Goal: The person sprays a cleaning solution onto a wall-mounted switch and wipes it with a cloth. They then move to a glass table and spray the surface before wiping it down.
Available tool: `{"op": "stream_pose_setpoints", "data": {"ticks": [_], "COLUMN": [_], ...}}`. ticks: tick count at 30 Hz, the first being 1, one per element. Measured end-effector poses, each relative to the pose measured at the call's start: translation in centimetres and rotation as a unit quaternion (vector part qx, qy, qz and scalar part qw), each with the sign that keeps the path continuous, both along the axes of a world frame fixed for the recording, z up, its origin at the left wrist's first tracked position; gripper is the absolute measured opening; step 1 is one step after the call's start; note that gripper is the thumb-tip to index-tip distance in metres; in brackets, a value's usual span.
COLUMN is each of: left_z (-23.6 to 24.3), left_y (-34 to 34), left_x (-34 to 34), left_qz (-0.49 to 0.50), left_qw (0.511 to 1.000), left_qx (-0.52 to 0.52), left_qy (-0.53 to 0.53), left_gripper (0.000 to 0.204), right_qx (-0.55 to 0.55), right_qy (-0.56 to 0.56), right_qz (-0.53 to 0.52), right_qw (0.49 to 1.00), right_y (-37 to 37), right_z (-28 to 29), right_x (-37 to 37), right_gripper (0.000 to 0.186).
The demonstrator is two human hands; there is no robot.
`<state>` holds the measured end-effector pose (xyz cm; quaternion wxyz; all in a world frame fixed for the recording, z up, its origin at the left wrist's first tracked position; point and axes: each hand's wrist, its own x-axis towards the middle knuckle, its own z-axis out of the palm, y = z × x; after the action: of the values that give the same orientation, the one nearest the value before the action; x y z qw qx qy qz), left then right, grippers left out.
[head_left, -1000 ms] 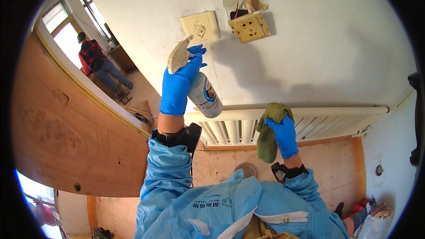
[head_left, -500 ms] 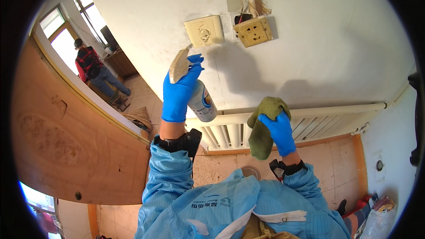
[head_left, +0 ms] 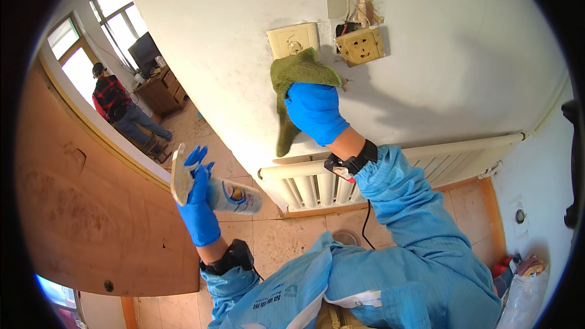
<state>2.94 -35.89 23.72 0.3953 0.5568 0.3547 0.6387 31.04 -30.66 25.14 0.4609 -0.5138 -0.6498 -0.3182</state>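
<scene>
A white wall (head_left: 463, 67) carries a cream switch plate (head_left: 294, 39) and a yellowed socket (head_left: 361, 45) hanging loose beside it, with a white radiator (head_left: 317, 184) along its lower edge. A wooden door (head_left: 79, 207) stands open at the left. The right hand (head_left: 315, 111), blue-gloved, has its fingers clenched on a green cloth (head_left: 295, 79) pressed against the wall at the switch plate's lower edge. The left hand (head_left: 198, 198) grasps a spray bottle (head_left: 228, 194), held away from the wall near the door.

Tiled floor (head_left: 292, 237): round drain cover (head_left: 346, 237), black cable (head_left: 364, 222); bags (head_left: 518, 280) in right corner.
</scene>
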Motion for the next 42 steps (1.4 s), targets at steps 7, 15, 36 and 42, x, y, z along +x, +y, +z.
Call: {"op": "stream_pose_setpoints", "data": {"ticks": [7,15,36,42], "left_z": [-2.1,-3.5,-6.9,-7.9], "left_y": [0.0,-0.2,0.0,0.5], "left_x": [-4.2,-6.6,-13.1,-14.1], "left_qz": [0.043,0.081,0.143,0.155], "left_qw": [0.997,0.995,0.989,0.987], "left_qx": [-0.051,-0.036,-0.032,-0.043], "left_qy": [-0.030,-0.039,-0.011,-0.005], "left_gripper": [0.048,0.047,0.050,0.048], "right_qx": [-0.060,-0.012,-0.030,0.048], "right_qy": [0.055,0.091,0.080,0.219], "right_qz": [-0.097,-0.071,-0.103,0.005], "right_qw": [0.992,0.993,0.991,0.975], "right_y": [0.5,-0.1,-1.4,-3.6], "right_z": [-1.2,-0.4,5.0,4.5], "right_x": [0.6,2.1,2.1,2.4], "right_gripper": [0.012,0.020,0.024,0.019]}}
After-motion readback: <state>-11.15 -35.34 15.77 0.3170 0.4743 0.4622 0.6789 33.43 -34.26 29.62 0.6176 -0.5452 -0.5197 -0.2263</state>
